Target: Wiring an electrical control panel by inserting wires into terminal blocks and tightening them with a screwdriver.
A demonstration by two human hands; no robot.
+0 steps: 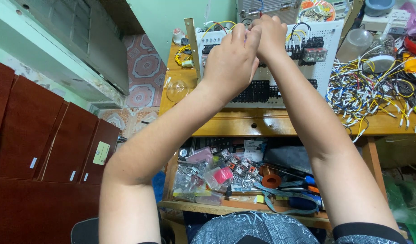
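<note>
Pale green walls close the room at the back, and a patterned tile floor (142,74) shows at 11 o'clock, beside dark red wooden cabinets (45,144) that fill the left side. At the centre stands a wooden bench (244,123) with an open drawer (244,176) under it, full of small bags, clips, a pink roll and tools.

On the bench a white perforated panel (327,58) stands upright, with black terminal blocks and yellow, red and black wires on it. Much of the panel is hidden behind the hands, so the exact part they touch cannot be seen. A clear round glass piece (177,90) lies on the bench at 10 o'clock from the centre.

Both arms reach up from the bottom edge and come together at 12 o'clock. The left hand (232,58) shows its back to the camera, with fingers bent forward to the top of the panel. The right hand (269,34) is just beside it, touching it, with fingers curled. If the hands are pinched on a wire or only pressing, I cannot tell, because the fingertips are covered.

At 2 o'clock a big heap of loose wires (375,90) lies on the bench, with a clear plastic jar (352,44) behind it. The right end of the bench is cut off by the frame.
</note>
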